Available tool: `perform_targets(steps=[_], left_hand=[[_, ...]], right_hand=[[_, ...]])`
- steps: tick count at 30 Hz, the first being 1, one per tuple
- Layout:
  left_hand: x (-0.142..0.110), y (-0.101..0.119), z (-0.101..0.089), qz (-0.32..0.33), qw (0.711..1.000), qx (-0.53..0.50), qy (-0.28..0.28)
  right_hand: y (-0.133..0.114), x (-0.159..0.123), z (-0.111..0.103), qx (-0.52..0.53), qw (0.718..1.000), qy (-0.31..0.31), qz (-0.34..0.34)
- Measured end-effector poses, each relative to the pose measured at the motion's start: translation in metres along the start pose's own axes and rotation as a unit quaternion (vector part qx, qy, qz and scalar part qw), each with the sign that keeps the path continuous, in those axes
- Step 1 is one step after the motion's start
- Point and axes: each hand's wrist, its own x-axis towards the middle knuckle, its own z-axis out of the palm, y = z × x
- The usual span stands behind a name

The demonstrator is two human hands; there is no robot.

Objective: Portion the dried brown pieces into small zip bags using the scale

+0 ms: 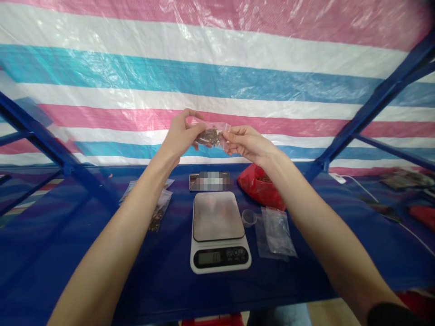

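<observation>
Bag (220,135) of brown pieces (208,137) hangs in the air above the blue table (61,253), pinched at both ends: left hand (183,136) clenched on one side, right hand (246,144) grasping the other. A firm pinch at both ends should stop the pieces shifting. Around lie one digital scale (217,231), one small cup (248,218), one red bag (260,186), two filled bags (157,212), two flat clear bags (276,232).

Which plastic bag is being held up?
The clear bag of brown pieces, between left hand and right hand; the others lie on the blue table.
</observation>
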Motion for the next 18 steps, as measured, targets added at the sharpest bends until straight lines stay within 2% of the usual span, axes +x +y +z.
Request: perform_targets(steps=[3, 6, 8, 10, 13, 16, 18], left_hand=[[0.004, -0.003, -0.006, 0.084, 0.992, 0.073, 0.066], [-0.002, -0.001, 0.001, 0.175, 0.964, 0.127, 0.156], [-0.008, 0.0, 0.012, 0.189, 0.962, 0.123, 0.151], [-0.013, -0.002, 0.024, 0.18, 0.972, 0.112, 0.103], [-0.018, -0.01, 0.034, 0.132, 0.988, 0.082, -0.013], [-0.018, -0.017, 0.033, 0.08, 0.986, 0.024, -0.141], [-0.019, -0.019, 0.031, 0.06, 0.979, -0.007, -0.197]], right_hand=[[-0.003, 0.002, -0.005, 0.003, 1.0, -0.013, 0.002], [0.005, 0.006, -0.004, -0.01, 1.0, 0.009, -0.005], [0.012, 0.008, -0.003, -0.024, 1.0, 0.015, -0.007], [0.018, 0.009, -0.002, -0.033, 0.999, 0.016, -0.007], [0.023, 0.01, -0.002, -0.036, 0.999, 0.017, -0.001], [0.025, 0.009, -0.003, -0.031, 0.999, 0.02, -0.001], [0.025, 0.009, -0.002, -0.027, 0.999, 0.019, 0.0]])
